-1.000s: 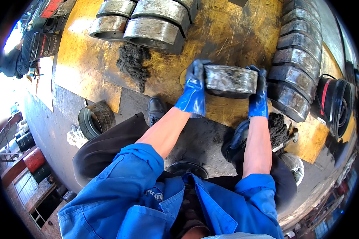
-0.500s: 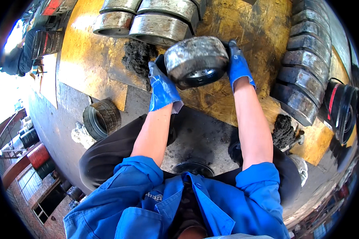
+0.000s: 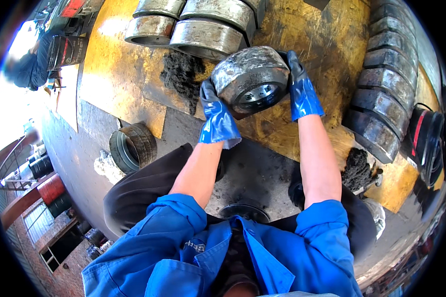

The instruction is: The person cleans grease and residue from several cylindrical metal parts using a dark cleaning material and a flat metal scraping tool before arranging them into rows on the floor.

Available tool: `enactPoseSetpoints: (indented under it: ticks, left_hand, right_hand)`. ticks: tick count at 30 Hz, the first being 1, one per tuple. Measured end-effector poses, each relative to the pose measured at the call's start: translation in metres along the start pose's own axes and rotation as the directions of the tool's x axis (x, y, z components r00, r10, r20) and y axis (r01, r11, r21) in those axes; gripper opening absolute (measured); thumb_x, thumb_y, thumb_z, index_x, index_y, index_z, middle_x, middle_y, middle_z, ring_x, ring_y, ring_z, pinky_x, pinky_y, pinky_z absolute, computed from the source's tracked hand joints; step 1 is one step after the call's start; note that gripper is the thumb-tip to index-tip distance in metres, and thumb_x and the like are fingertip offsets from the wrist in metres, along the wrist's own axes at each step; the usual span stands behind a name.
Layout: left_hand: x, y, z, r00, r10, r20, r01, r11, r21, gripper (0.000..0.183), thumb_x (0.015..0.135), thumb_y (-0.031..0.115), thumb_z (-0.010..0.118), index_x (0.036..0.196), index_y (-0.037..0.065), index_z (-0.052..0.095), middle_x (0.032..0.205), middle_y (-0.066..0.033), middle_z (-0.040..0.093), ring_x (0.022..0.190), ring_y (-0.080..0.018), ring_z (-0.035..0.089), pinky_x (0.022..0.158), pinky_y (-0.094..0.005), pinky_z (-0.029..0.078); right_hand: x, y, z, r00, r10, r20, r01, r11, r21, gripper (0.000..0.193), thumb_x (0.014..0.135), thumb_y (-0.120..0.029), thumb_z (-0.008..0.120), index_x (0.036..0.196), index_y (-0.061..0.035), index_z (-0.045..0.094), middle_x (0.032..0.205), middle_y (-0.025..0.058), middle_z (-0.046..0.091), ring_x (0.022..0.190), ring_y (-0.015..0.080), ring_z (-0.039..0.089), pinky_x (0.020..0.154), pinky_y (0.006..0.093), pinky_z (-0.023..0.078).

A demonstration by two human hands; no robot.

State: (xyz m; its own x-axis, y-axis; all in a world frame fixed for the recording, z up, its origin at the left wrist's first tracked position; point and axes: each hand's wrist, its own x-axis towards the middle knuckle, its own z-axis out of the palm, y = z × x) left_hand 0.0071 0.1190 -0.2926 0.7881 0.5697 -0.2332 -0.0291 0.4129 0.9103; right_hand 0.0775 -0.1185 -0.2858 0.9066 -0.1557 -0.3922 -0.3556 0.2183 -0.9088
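Between my two gloved hands is a thick, worn metal ring [image 3: 250, 69], tilted so that its dark bore faces toward me. My left hand [image 3: 215, 111], in a blue rubber glove, grips the ring's left side. On the opposite side my right hand [image 3: 303, 89], gloved the same way, is closed on it, with some fingertips hidden behind the rim. Just beyond the ring stand larger steel rings [image 3: 208, 37] in rows. A dark clump of fibrous waste [image 3: 181, 76] lies left of my left hand on the oil-stained yellow board [image 3: 119, 64].
A row of dark metal rings [image 3: 386, 81] runs along the right side. Another fibrous clump [image 3: 358, 168] lies near my right knee. On the floor at left are an open tin [image 3: 141, 143] and a white rag [image 3: 108, 166]. A black bucket [image 3: 426, 138] stands far right.
The ring has turned in my hands, showing more of its bore. Both hands still hold it. The whole view has shifted slightly, so surroundings sit a little further right and lower.
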Motion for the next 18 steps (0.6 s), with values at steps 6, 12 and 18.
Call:
enactPoseSetpoints:
  ticks: [6, 12, 18]
  left_hand:
    - [0.013, -0.005, -0.009, 0.982, -0.179, 0.061, 0.182, 0.982, -0.043, 0.049, 0.098, 0.038, 0.037, 0.119, 0.0, 0.057, 0.118, -0.0142, 0.062, 0.106, -0.027, 0.059, 0.096, -0.0383, 0.045]
    - [0.022, 0.017, 0.018, 0.928, -0.313, 0.203, 0.32, 0.947, -0.005, 0.048, 0.096, 0.04, 0.044, 0.12, -0.001, 0.058, 0.114, -0.014, 0.064, 0.101, -0.0264, 0.061, 0.093, -0.0381, 0.047]
    - [-0.018, 0.041, 0.032, 0.903, -0.42, 0.091, 0.428, 0.897, -0.106, 0.055, 0.097, 0.045, 0.039, 0.126, 0.001, 0.055, 0.123, -0.0151, 0.059, 0.109, -0.0291, 0.057, 0.097, -0.0415, 0.046]
  right_hand:
    - [0.0, 0.001, 0.001, 1.0, -0.011, 0.0, 0.011, 0.999, -0.046, 0.053, 0.096, -0.046, 0.047, 0.105, 0.0027, 0.065, 0.096, 0.0183, 0.069, 0.088, 0.0312, 0.066, 0.082, 0.0408, 0.051]
    - [-0.014, 0.009, 0.002, 1.0, -0.005, 0.002, 0.005, 0.998, -0.069, 0.053, 0.096, -0.046, 0.047, 0.105, 0.0026, 0.065, 0.096, 0.0186, 0.069, 0.088, 0.0316, 0.066, 0.082, 0.0411, 0.051]
    - [0.009, 0.008, 0.009, 0.998, -0.059, 0.011, 0.06, 0.982, -0.181, 0.053, 0.096, -0.046, 0.046, 0.105, 0.0025, 0.064, 0.096, 0.0189, 0.069, 0.088, 0.032, 0.065, 0.082, 0.0414, 0.051]
